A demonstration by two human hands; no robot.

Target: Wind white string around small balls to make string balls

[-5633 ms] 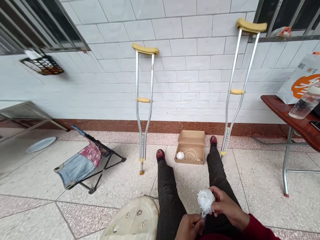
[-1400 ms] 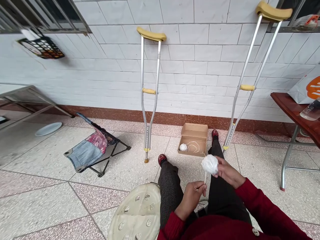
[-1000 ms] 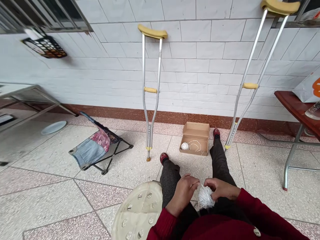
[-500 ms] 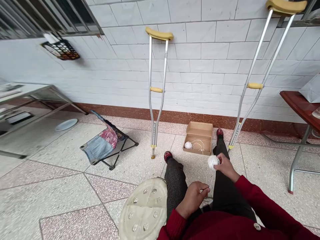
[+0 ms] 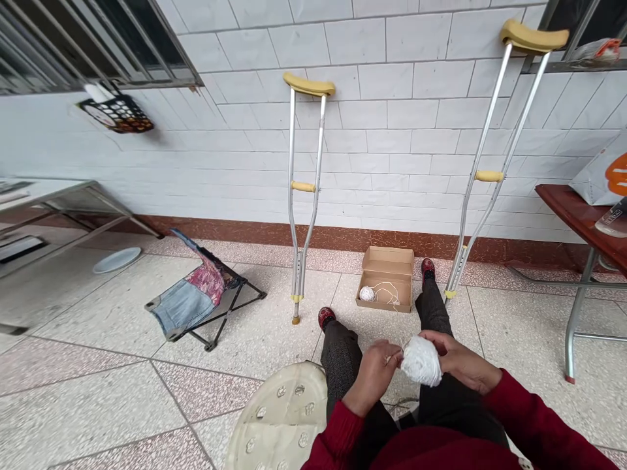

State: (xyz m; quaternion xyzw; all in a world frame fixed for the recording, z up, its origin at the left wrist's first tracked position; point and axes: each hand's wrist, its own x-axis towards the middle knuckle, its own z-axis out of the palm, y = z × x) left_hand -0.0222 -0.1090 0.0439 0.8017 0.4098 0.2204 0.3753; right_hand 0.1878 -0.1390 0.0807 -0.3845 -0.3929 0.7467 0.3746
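The person is sitting low over the tiled floor, both legs stretching out toward the wall, and is holding a ball of white string (image 5: 421, 360) above the lap, between the knees. The right hand (image 5: 460, 361) is cupping the ball from its right side, fingers curling round and clamping on it. The left hand (image 5: 375, 373) is reaching in from the other side, its fingertips (image 5: 392, 356) bunching together and pinching at the ball's left edge; whether a loose strand is running between them is too fine to tell. Both red sleeves are showing at the bottom of the view.

Between the person's feet a cardboard box (image 5: 389, 260) is lying open on the floor, with a smaller ball of string (image 5: 366, 294) and a loose loop of it sitting inside. Two crutches are leaning on the white tiled wall: one crutch (image 5: 304, 196) standing left of the box, the other crutch (image 5: 490, 176) slanting to its right. A folding fabric stool (image 5: 196, 300) is tipping over further left, and a pale plastic stool top (image 5: 279, 424) is sitting just beside the person's left leg. A red-topped table (image 5: 568, 209) is standing at the right edge.
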